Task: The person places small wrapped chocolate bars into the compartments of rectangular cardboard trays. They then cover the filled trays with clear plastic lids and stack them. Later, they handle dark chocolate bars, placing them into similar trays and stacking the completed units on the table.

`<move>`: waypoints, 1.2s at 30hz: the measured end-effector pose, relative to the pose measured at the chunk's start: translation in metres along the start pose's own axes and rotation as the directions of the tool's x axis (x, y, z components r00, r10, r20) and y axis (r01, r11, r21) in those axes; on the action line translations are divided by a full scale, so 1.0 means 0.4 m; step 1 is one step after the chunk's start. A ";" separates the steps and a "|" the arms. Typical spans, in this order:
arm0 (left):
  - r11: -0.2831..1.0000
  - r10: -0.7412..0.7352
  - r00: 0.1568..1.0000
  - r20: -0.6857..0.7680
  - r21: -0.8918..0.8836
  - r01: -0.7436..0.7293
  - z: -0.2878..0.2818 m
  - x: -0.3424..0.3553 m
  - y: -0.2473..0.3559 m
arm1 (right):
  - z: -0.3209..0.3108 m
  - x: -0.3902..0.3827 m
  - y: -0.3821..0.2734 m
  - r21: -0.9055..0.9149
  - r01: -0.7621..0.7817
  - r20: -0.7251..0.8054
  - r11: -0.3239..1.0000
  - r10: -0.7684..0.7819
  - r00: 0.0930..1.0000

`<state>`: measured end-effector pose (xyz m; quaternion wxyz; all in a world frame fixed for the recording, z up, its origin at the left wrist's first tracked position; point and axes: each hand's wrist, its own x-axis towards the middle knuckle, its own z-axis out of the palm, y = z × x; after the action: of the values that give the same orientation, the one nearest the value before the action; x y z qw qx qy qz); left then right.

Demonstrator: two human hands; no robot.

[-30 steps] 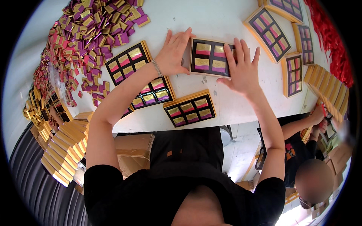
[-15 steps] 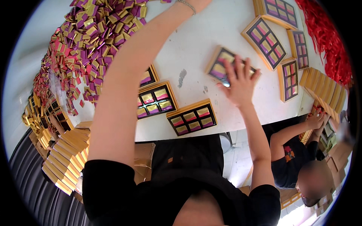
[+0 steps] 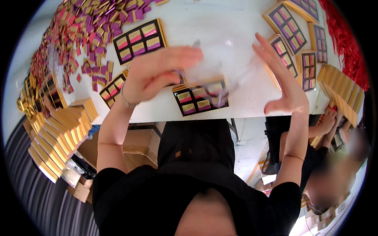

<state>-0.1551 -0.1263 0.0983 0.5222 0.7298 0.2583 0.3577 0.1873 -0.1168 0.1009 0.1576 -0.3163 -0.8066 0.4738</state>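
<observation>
My left hand (image 3: 155,76) hovers over the table's near left part, its fingers stretched to the right and smeared by motion. Across from it my right hand (image 3: 289,88) is spread, fingers pointing up and thumb out. Between the two shows a blurred, see-through plastic piece (image 3: 236,78); whether either hand touches it I cannot tell. Below lies a shallow gold-sided box (image 3: 201,103) with gold, pink and purple wrapped pieces in black compartments, partly under the blur. Another filled box (image 3: 139,42) sits beyond my left hand, and one more (image 3: 113,89) is partly hidden beside it.
Loose wrapped pieces (image 3: 94,35) are heaped at the far left. Several filled boxes (image 3: 289,29) crowd the right, one (image 3: 281,51) partly behind my right hand. Gold box stacks (image 3: 63,135) stand left and right (image 3: 340,92). Red shredded strips (image 3: 348,51) lie far right, near another person (image 3: 327,177).
My left hand has come back from the far edge. My right hand has let go of a filled box, now among those at right. A see-through piece has appeared between my hands.
</observation>
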 end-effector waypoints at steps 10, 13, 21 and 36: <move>0.955 -0.292 0.904 -0.312 -0.146 0.258 0.248 -0.292 0.064 | 0.235 -0.053 -0.104 -0.193 -0.027 0.269 0.981 0.080 0.960; 0.826 -0.547 0.348 -0.761 -0.424 0.371 0.342 -0.396 -0.011 | 0.335 -0.081 -0.043 -0.519 -0.031 0.053 0.854 0.068 0.996; 0.756 -0.636 0.201 -0.745 -0.551 0.352 0.455 -0.403 -0.114 | 0.469 -0.015 -0.016 -0.660 0.017 0.078 0.752 0.046 0.996; 0.372 0.126 0.787 -0.604 0.764 0.527 0.291 -0.344 -0.136 | 0.422 -0.287 0.115 -0.693 -0.564 -0.467 0.449 0.316 0.826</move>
<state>-0.1471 -0.2794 -0.0112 -0.0256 0.7074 0.6456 0.2864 0.1963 -0.2885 -0.0182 -0.0257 -0.6133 -0.7889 0.0291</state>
